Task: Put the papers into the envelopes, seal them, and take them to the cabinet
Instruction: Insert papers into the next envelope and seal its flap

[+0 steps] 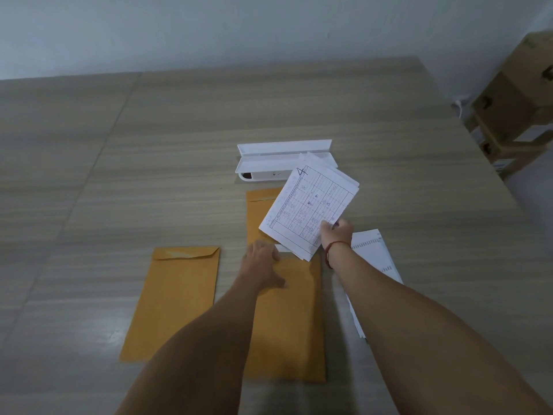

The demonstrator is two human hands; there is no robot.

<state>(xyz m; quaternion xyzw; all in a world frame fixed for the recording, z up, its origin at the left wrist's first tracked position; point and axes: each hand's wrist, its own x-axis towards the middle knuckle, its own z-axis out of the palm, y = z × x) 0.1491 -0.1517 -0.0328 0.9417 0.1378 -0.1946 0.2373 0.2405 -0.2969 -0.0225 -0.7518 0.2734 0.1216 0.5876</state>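
While the right hand pinches a sheaf of printed papers by its near corner, tilted up off the table, the left hand lies flat w/ fingers spread on the upper part of the middle envelope, pinning it down near its mouth. So the step in hand looks like loading: sheets abt to go into that envelope. A bit of white shows right at the mouth, just past the left fingertips; can't tell if it's a sheet already inside or the bottom of the held sheaf. Next move, I'd judge, calls for lifting the mouth open w/ the left fingers, squaring the sheaf so its edges line up, then sliding it in lengthwise; the sheets are fanned slightly & could snag on the lip. A second envelope lies just to the left, flap folded down, flat, contents not visible. A third envelope sits beyond, partly under the held papers, flap end away from the person. More papers wait in a stack to the right, partly under the right forearm. A white plastic case lies open behind; nothing visible in it from here. No envelope looks sealed for sure yet, & the cabinet isn't in view, so task is early.
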